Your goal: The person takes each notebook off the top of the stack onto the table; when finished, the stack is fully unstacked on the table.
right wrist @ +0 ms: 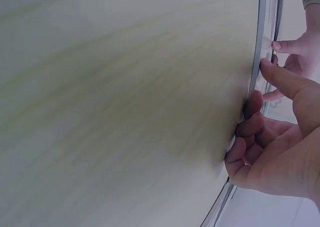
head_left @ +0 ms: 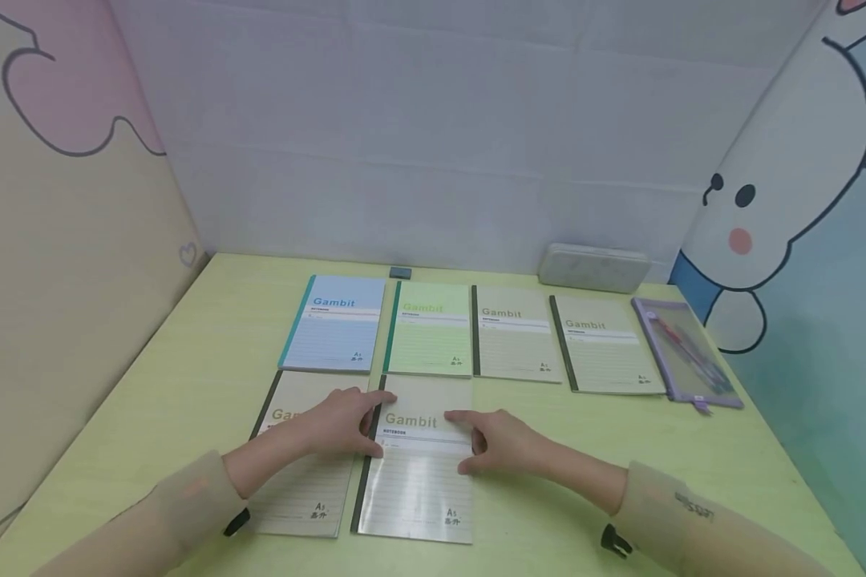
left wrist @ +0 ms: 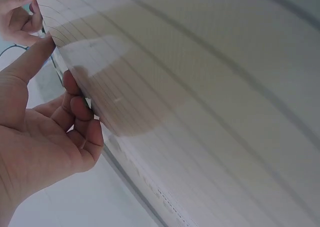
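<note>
A notebook [head_left: 414, 489] with a pale cover, dark spine and "Gambit" print lies at the front middle of the table. My left hand [head_left: 335, 425] reaches over a similar notebook [head_left: 299, 497] and touches the middle notebook's left side with spread thumb and index finger. At its right side, my right hand [head_left: 508, 443] touches with index finger and thumb, also spread. In the left wrist view, the left hand's [left wrist: 50, 122] other fingers bend beside the table surface. The right wrist view shows the right hand's [right wrist: 275, 147] other fingers curled low beside the table.
A blue notebook [head_left: 335, 332], a green notebook [head_left: 429, 340] and two pale notebooks [head_left: 515, 344] [head_left: 606, 357] form a row behind. A purple-edged zip pouch [head_left: 685, 353] holding pens lies right. A pencil case [head_left: 593, 268] and a small dark block [head_left: 400, 273] stand by the back wall.
</note>
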`<state>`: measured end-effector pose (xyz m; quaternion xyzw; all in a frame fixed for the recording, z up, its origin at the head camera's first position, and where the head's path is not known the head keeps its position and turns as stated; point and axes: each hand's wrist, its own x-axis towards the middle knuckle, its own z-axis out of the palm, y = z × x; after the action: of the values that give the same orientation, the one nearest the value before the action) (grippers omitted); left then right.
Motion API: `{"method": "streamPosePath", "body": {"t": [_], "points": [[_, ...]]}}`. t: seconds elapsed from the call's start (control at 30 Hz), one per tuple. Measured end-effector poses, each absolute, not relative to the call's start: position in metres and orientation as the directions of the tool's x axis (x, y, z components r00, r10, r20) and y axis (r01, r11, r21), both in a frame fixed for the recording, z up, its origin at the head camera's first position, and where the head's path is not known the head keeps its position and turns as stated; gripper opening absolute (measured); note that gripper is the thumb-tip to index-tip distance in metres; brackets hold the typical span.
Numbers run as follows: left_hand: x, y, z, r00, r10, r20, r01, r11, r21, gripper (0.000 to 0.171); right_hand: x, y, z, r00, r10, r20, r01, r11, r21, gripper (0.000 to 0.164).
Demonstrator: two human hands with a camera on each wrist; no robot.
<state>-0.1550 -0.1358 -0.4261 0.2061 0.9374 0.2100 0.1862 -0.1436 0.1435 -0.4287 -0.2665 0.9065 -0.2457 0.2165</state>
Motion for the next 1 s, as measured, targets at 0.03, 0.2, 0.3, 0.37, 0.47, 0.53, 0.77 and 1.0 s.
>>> {"method": "streamPosePath", "body": {"t": [0.03, 0.2, 0.3, 0.37, 0.47, 0.53, 0.77, 1.0], "points": [[-0.155, -0.136, -0.425, -0.846, 0.465, -0.262, 0.307, 0.825, 0.475, 0.079, -0.144, 0.144, -0.428, -0.762, -0.591, -0.265, -0.376, 0.736, -0.563, 0.071], [-0.158, -0.142, -0.417, -0.856, 0.459, -0.236, 0.296, 0.811, 0.505, 0.08, -0.148, 0.143, -0.413, -0.747, -0.619, -0.244, -0.4, 0.71, -0.579, 0.071], [-0.163, -0.148, -0.408, -0.869, 0.451, -0.201, 0.297, 0.803, 0.517, 0.078, -0.154, 0.143, -0.4, -0.747, -0.636, -0.195, -0.445, 0.695, -0.565, 0.071], [-0.167, -0.152, -0.401, -0.876, 0.445, -0.184, 0.296, 0.799, 0.523, 0.078, -0.158, 0.141, -0.392, -0.754, -0.634, -0.173, -0.457, 0.695, -0.555, 0.071], [-0.173, -0.16, -0.391, -0.881, 0.442, -0.166, 0.302, 0.798, 0.521, 0.078, -0.167, 0.139, -0.38, -0.763, -0.628, -0.153, -0.469, 0.701, -0.538, 0.071], [-0.177, -0.166, -0.384, -0.883, 0.446, -0.142, 0.317, 0.793, 0.52, 0.078, -0.172, 0.136, -0.373, -0.767, -0.626, -0.142, -0.471, 0.699, -0.538, 0.071], [-0.198, -0.19, -0.363, -0.89, 0.457, -0.002, 0.396, 0.774, 0.494, 0.075, -0.199, 0.119, -0.352, -0.778, -0.627, -0.042, -0.514, 0.674, -0.531, 0.071], [-0.236, -0.218, -0.362, -0.913, 0.404, 0.064, 0.387, 0.803, 0.453, 0.074, -0.233, 0.099, -0.35, -0.802, -0.598, 0.007, -0.521, 0.693, -0.498, 0.071]]}}
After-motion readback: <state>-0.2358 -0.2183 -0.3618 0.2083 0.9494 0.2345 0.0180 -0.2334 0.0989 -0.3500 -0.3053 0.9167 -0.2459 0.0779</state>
